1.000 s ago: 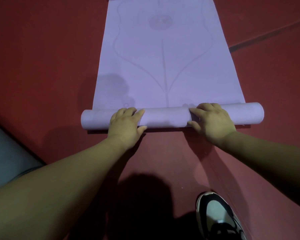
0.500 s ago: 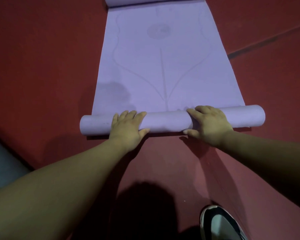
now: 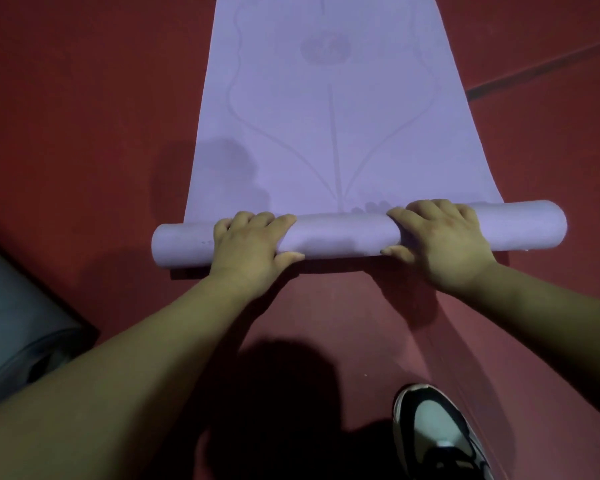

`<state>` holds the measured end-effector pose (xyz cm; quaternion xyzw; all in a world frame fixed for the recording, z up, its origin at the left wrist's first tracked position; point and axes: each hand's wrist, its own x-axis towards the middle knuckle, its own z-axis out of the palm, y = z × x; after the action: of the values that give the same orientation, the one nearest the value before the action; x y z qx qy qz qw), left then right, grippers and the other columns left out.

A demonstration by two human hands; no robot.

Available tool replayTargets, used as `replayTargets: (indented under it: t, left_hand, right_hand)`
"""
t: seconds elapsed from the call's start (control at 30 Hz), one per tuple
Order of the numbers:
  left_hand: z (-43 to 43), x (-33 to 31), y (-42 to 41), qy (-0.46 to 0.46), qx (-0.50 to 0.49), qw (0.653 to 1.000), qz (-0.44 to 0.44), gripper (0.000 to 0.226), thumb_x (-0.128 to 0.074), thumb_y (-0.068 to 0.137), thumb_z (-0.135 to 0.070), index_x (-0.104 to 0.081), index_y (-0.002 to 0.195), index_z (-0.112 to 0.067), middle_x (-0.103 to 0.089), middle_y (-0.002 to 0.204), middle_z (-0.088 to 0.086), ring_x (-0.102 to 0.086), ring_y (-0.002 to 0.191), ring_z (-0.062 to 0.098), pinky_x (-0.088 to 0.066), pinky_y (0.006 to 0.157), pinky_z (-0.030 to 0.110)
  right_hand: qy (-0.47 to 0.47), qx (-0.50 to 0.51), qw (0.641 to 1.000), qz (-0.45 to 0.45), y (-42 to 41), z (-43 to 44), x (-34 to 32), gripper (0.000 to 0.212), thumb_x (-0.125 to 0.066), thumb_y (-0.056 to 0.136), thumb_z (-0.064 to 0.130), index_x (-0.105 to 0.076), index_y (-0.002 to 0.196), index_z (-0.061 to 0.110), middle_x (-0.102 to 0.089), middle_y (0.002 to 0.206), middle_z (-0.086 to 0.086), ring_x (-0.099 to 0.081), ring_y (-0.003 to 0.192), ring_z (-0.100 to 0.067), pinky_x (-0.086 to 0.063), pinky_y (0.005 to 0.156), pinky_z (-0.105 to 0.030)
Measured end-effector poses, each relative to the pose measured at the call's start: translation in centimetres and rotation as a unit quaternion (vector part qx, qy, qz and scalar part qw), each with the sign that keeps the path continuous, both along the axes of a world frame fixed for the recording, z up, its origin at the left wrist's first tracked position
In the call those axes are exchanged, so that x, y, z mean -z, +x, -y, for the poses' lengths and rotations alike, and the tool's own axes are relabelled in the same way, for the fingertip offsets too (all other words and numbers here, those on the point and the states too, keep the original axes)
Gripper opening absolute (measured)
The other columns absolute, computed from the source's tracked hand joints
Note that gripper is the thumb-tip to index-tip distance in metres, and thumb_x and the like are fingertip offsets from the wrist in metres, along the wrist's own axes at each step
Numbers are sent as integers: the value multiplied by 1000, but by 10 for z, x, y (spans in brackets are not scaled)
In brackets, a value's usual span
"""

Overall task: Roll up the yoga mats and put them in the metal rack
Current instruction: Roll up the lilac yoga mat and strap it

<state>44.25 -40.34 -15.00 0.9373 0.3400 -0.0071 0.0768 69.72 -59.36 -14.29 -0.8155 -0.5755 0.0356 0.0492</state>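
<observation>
Left hand (image 3: pixel 250 244) and right hand (image 3: pixel 437 240) both hold the rolled-up end of a soft, light purple yoga mat (image 3: pixel 340 237) that lies on the floor.

Closest of all, at the bottom right, a black and white shoe (image 3: pixel 437 434) stands on the dark red floor (image 3: pixel 84 133). A big dark shadow lies on the floor just beside the shoe, between the two bare arms. At the left edge sits a grey rolled-up thing (image 3: pixel 18 323). I cannot tell what it is.

A bit farther away is the roll. It lies across, from left to right. The left hand is near the left end of the roll and the right hand is nearer the right end, with a bare bit of roll between them. On each hand the fingers curl over the top of the roll and the thumb presses on the side closest to the person. So both hands are gripping the roll.

Past the hands, the flat part of the mat (image 3: pixel 274 116) is spread out on the red floor and runs away to the top edge. It has pale lines drawn on it: one straight line down the middle, curvy lines on both sides, and a faint round mark (image 3: pixel 324 46) far up.

Far off on the right, a thin dark line (image 3: pixel 541 69) runs across the floor.
</observation>
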Motion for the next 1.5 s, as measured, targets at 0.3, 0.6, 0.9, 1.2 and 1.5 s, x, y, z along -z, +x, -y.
replayTargets:
  t: [0.3,0.6,0.9,1.2,1.5]
  left_hand:
    - [83,6,-69,-57,11,998,0,72,-35,80,-82,-56,135,-40,-65,119,-11,-54,108,24,-32,93,43]
    - [127,15,-99,-41,8,999,26,69,-39,80,-83,-65,126,-39,-70,96,-8,-59,92,27,-42,80,43]
    - [136,24,-99,-34,0,999,25,70,-44,78,-83,-64,127,-37,-69,91,-5,-60,89,28,-43,79,43]
    - [134,25,-98,-11,39,999,-10,64,-49,79,-82,-54,132,-47,-63,110,-8,-58,95,24,-38,80,40]
    - [124,19,-92,-70,35,997,-28,62,-43,80,-78,-54,133,-49,-62,111,-11,-58,101,22,-41,85,42]
  right_hand:
    - [-52,-43,997,-29,-47,84,-5,68,-41,85,77,-63,127,28,-65,112,0,-61,101,-33,-49,85,-48]
    - [-83,-36,995,-48,-80,129,4,68,-41,87,72,-56,137,29,-62,119,1,-59,110,-31,-42,95,-49]
    - [-108,-33,989,-92,-82,137,17,65,-38,87,75,-51,139,38,-59,116,4,-56,108,-29,-38,95,-47]
    - [-116,-21,986,-114,-79,133,20,66,-40,85,75,-55,137,40,-60,119,4,-56,111,-26,-37,97,-46]
    - [-51,26,995,-76,-102,142,18,63,-47,85,68,-60,138,36,-54,132,-8,-50,116,-39,-38,97,-53]
